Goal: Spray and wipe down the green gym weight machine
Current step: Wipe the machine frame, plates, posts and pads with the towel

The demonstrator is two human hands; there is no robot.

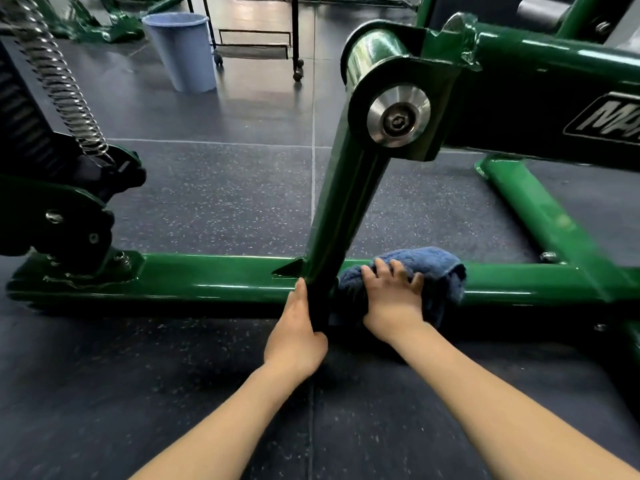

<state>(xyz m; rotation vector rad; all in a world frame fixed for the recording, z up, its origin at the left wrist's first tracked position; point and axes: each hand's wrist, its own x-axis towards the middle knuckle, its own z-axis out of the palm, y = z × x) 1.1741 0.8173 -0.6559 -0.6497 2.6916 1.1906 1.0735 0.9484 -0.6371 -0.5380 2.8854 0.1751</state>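
Pressing a blue cloth [415,271] onto the green frame [214,275] above speckled floor [214,202], right hand [391,296]; left hand [298,330] grips the upright [343,202].

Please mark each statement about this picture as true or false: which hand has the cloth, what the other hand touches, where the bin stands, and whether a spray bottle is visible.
1. The right hand presses a blue cloth onto the green base bar. True.
2. The left hand holds a spray bottle. False: it grips the lower end of the slanted green post; no spray bottle is in view.
3. A light blue bin stands on the floor behind the machine. True.
4. The cloth lies to the left of the slanted post. False: it is to the right of it, beside the joint with the base bar.
5. A metal coil spring is at the upper left. True.
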